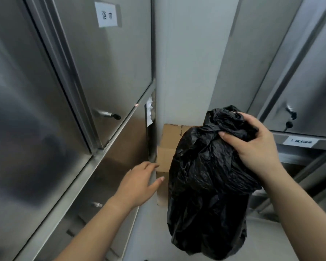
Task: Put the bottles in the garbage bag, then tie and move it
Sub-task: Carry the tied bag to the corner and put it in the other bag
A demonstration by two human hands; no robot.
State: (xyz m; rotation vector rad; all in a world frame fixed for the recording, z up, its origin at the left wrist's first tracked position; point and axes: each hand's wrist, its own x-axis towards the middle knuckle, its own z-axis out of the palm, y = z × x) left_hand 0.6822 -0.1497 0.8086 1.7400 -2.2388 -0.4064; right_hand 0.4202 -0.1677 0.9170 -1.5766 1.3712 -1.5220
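1. My right hand (256,146) grips the gathered neck of the black garbage bag (209,185) — it hangs full, in front of a cardboard box (166,155).
2. My left hand (139,183) is spread wide and empty, near the box, beside the steel cabinet (45,110).

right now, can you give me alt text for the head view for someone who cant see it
The right hand grips the bunched top of a full black garbage bag, held up in a narrow gap between steel cabinets. The open left hand reaches toward a cardboard box standing behind the bag against a white pillar.
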